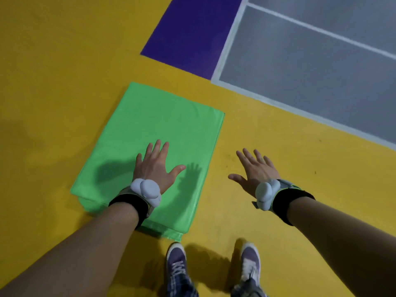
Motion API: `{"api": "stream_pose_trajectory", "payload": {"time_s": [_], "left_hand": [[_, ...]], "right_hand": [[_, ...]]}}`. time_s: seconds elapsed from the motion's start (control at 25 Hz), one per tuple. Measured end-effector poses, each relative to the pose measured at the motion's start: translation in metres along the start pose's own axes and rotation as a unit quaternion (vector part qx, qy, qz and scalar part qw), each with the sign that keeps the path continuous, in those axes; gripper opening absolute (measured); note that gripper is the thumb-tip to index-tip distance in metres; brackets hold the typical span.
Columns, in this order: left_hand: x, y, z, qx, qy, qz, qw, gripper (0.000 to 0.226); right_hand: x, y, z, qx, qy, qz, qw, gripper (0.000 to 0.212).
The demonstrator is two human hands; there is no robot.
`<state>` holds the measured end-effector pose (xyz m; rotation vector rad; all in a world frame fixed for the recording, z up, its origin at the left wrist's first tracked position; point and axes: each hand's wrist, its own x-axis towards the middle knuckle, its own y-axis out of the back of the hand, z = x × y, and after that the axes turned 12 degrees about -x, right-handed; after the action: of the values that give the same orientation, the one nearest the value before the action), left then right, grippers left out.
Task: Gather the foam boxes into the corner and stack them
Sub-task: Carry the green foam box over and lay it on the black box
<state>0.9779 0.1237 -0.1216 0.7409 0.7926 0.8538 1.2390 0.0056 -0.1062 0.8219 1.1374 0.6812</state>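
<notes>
Item one — a flat rectangular green fabric-covered foam box (150,151), lying on the yellow floor (53,71) at our 11 o'clock, just ahead of our purple lace-up shoes (176,258). Our left hand (157,168) is over its near half, fingers spread and holding nothing; whether it touches we cannot tell. Our right hand (256,170) — fingers likewise splayed, empty — hangs over bare floor at 1 o'clock. Purple (192,33) and grey floor panels (310,61) lie at 12 to 2 o'clock.
</notes>
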Motion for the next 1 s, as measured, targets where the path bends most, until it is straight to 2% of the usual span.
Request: {"api": "stream_pose_trajectory", "payload": {"time_s": [0.24, 0.36, 0.56, 0.64, 0.8, 1.0], "left_hand": [[0.056, -0.010, 0.036, -0.013, 0.105, 0.032, 0.994, 0.086], [0.070, -0.033, 0.046, -0.014, 0.186, 0.050, 0.981, 0.087], [0.056, -0.067, 0.047, -0.043, 0.294, 0.085, 0.951, 0.087], [0.048, -0.089, 0.052, -0.064, 0.310, 0.114, 0.942, 0.089], [0.049, -0.147, 0.040, -0.113, 0.352, 0.081, 0.926, 0.103], [0.049, -0.237, 0.018, -0.150, 0.399, 0.085, 0.901, 0.104]], "right_hand": [[0.127, 0.048, 0.054, -0.057, 0.113, 0.008, 0.992, 0.087], [0.188, 0.049, 0.064, -0.097, 0.230, 0.005, 0.968, 0.085], [0.237, 0.040, 0.084, -0.154, 0.316, 0.001, 0.936, 0.090], [0.252, 0.037, 0.094, -0.172, 0.329, -0.005, 0.929, 0.092], [0.288, 0.019, 0.101, -0.229, 0.341, 0.000, 0.912, 0.091], [0.339, -0.025, 0.082, -0.265, 0.342, 0.002, 0.901, 0.084]]}}
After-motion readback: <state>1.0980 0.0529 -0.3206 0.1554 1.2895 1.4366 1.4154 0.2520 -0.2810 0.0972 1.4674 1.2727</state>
